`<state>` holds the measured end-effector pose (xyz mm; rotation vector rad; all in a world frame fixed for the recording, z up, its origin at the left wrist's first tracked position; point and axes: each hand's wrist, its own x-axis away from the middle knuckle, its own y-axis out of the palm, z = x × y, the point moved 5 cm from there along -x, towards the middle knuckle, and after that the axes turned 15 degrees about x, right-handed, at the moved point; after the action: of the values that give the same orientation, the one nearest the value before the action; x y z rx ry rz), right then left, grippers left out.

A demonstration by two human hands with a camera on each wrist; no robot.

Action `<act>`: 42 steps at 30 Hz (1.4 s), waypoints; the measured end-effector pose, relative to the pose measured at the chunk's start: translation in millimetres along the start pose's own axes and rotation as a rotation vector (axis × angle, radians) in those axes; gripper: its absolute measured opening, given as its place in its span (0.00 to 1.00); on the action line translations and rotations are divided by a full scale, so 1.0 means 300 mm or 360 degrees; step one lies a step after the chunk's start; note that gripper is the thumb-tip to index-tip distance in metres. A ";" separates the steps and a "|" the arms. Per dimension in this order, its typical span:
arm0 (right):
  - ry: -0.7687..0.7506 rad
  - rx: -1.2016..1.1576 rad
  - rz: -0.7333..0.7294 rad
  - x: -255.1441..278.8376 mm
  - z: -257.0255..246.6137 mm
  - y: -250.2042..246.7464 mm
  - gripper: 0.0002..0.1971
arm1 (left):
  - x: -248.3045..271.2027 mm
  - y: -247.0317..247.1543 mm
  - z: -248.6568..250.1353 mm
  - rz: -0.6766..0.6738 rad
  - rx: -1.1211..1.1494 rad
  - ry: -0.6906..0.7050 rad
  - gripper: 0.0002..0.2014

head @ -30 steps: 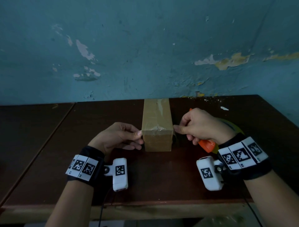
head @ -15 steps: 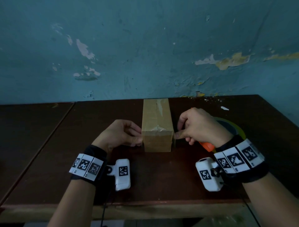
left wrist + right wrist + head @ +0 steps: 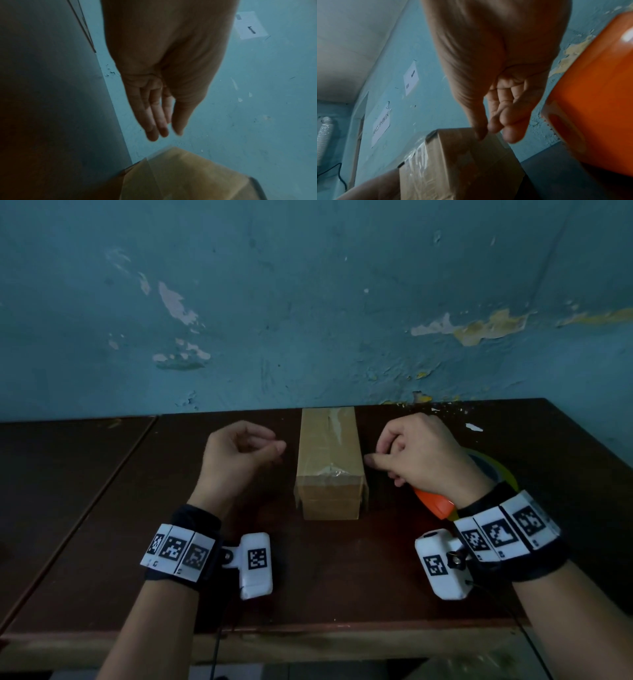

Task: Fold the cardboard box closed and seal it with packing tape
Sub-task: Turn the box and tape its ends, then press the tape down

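Observation:
The closed cardboard box [image 3: 328,460] lies lengthwise in the middle of the table. Clear tape [image 3: 337,472] runs along its top and down over its near end. My left hand [image 3: 255,448] hovers to the box's left, clear of it, with its fingers relaxed and nothing in them; the left wrist view shows the left hand [image 3: 161,115] above the box [image 3: 188,175]. My right hand [image 3: 383,455] is at the box's right side, fingers loosely bent, thumb tip at the box wall [image 3: 462,162]. An orange tape dispenser [image 3: 435,503] lies under that wrist, not gripped.
The dispenser's yellow-green roll [image 3: 498,470] sits right of my right hand. The dark wooden table [image 3: 342,577] ends at a peeling blue wall [image 3: 308,320] just behind the box. A second tabletop [image 3: 51,474] adjoins on the left.
My left hand has let go of the box's near left corner and drawn away to the left. My right hand has slid farther back along the box's right side.

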<state>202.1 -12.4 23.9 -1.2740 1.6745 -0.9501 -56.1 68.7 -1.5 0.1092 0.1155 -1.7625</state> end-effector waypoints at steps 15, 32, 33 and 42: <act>-0.0773 -0.0257 0.0251 0.026 -0.100 -0.016 0.20 | 0.043 0.141 0.053 -0.0807 0.0097 0.0442 0.22; -0.0777 -0.0062 0.0160 0.023 -0.102 -0.002 0.25 | 0.042 0.144 0.038 -0.1000 -0.0110 0.0411 0.30; -0.0774 -0.0062 0.0158 0.022 -0.101 -0.001 0.25 | 0.041 0.143 0.038 -0.0997 -0.0104 0.0400 0.30; -0.0727 -0.0113 0.0177 0.023 -0.098 0.005 0.22 | 0.039 0.142 0.037 -0.1008 -0.0132 0.0378 0.30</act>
<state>173.5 -16.0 33.0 -1.3117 1.4089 -0.4884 -16.8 47.4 7.3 0.2414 0.4336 -2.3674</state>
